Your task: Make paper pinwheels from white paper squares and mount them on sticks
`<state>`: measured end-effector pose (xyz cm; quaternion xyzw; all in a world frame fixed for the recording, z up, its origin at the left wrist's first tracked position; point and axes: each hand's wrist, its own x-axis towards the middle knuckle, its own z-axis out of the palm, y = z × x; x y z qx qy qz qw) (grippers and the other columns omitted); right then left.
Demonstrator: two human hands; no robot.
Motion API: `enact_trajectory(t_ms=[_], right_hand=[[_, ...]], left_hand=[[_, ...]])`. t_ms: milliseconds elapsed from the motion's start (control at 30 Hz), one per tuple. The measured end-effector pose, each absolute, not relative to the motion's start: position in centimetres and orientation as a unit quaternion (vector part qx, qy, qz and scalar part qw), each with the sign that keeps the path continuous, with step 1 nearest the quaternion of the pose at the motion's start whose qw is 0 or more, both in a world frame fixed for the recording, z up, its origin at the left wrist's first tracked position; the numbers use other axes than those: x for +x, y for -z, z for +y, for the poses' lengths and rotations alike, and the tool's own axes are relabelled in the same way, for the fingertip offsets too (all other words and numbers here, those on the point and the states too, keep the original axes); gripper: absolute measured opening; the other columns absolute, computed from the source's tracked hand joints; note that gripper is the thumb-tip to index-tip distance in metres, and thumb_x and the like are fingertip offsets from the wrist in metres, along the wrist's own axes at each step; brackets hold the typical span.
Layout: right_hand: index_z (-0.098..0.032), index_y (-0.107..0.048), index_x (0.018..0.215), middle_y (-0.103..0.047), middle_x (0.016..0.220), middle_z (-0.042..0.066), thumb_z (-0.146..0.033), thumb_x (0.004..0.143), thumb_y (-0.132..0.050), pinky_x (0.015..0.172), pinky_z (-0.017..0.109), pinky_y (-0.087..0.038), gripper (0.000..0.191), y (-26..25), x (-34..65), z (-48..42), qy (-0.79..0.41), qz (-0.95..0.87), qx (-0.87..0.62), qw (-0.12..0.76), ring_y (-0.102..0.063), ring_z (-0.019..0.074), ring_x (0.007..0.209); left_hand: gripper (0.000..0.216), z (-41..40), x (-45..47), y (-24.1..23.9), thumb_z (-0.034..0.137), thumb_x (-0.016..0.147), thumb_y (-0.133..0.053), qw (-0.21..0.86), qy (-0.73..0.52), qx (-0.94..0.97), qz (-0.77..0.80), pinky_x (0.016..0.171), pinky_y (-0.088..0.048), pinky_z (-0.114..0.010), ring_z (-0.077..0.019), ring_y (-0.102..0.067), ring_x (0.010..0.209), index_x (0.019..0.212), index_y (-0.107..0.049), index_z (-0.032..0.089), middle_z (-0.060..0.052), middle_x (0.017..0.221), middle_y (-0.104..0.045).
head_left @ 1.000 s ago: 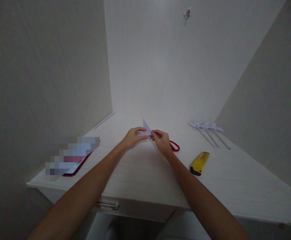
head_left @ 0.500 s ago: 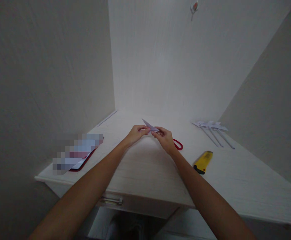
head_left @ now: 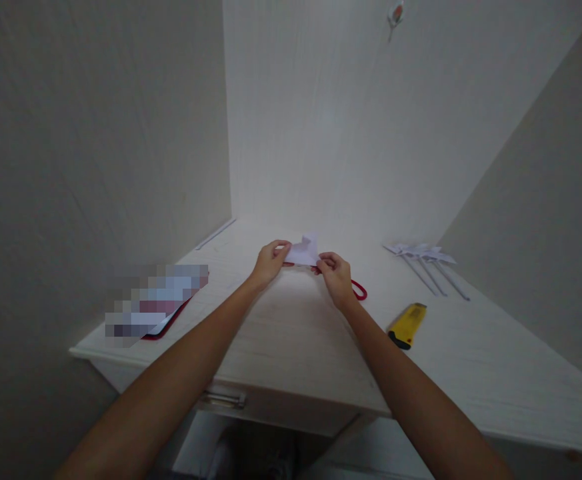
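Note:
A small folded piece of white paper (head_left: 303,253) is held up just above the white desk (head_left: 291,333), between both hands. My left hand (head_left: 271,262) pinches its left edge with closed fingers. My right hand (head_left: 335,276) pinches its lower right corner, fingers closed too. Red scissor handles (head_left: 359,290) lie on the desk just behind my right hand, mostly hidden by it.
A yellow utility knife (head_left: 405,325) lies right of my right forearm. Several folded paper pinwheels on sticks (head_left: 425,259) lie at the back right. A blurred-out item on a dark red folder (head_left: 153,308) sits at the left edge. A drawer handle (head_left: 223,399) shows below the desk front.
The paper has opened from a narrow pointed shape into a wider, flatter one, and my hands have moved slightly apart. The camera view shifted a little.

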<state>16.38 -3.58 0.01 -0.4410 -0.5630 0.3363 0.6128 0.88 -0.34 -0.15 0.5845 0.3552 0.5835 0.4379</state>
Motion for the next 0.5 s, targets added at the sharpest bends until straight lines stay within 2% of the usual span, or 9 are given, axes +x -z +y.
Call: enact_trajectory(t_ms=[100,200,300,400,500], right_hand=[[-0.017,-0.048,0.081,-0.055,0.058,-0.004,-0.018,0.063,-0.049,0.056,0.025,-0.046,0.018,-0.1,16.4,-3.7,-0.336,-0.559,-0.434,0.621,-0.056,0.0107,0.053],[-0.020,-0.040,0.100,-0.052,0.057,-0.007,-0.013,0.064,-0.046,0.056,0.025,-0.046,0.038,0.1,16.1,-3.9,-0.349,-0.570,-0.420,0.614,-0.057,0.0106,0.051],[-0.022,-0.027,0.120,-0.053,0.057,-0.008,-0.010,0.066,-0.044,0.057,0.026,-0.048,0.058,0.2,15.4,-4.5,-0.367,-0.602,-0.402,0.584,-0.059,0.0113,0.052],[-0.023,-0.012,0.133,-0.057,0.060,-0.006,-0.011,0.069,-0.045,0.058,0.027,-0.049,0.073,-0.1,14.8,-5.4,-0.376,-0.633,-0.383,0.558,-0.060,0.0124,0.053],[-0.024,-0.001,0.138,-0.060,0.063,-0.003,-0.013,0.072,-0.044,0.054,0.027,-0.049,0.079,-0.5,14.5,-6.0,-0.362,-0.646,-0.375,0.558,-0.059,0.0124,0.051]], left_hand=[[0.022,-0.5,0.7,-0.1,0.023,0.076,-0.050,0.429,-0.597,0.571,0.367,0.048,-0.046,-0.020,-0.0092,-0.053,0.050,0.096,-0.048,0.013,0.002,0.056,-0.054],[0.028,-0.8,0.6,-0.4,0.018,0.075,-0.048,0.415,-0.626,0.550,0.367,0.042,-0.037,-0.015,-0.0073,-0.048,0.041,0.101,-0.037,0.018,0.008,0.049,-0.049],[0.033,-1.0,0.5,-0.7,0.016,0.074,-0.047,0.394,-0.657,0.535,0.356,0.040,-0.032,-0.014,-0.0064,-0.045,0.037,0.102,-0.030,0.022,0.011,0.048,-0.045],[0.023,-0.9,0.3,-0.7,0.016,0.075,-0.046,0.351,-0.673,0.541,0.362,0.037,-0.026,-0.013,-0.0049,-0.037,0.034,0.093,-0.034,0.023,0.012,0.044,-0.037],[0.008,-0.7,0.2,-0.8,0.017,0.074,-0.046,0.346,-0.663,0.548,0.375,0.037,-0.032,-0.013,-0.0053,-0.039,0.037,0.081,-0.042,0.020,0.009,0.045,-0.038]])
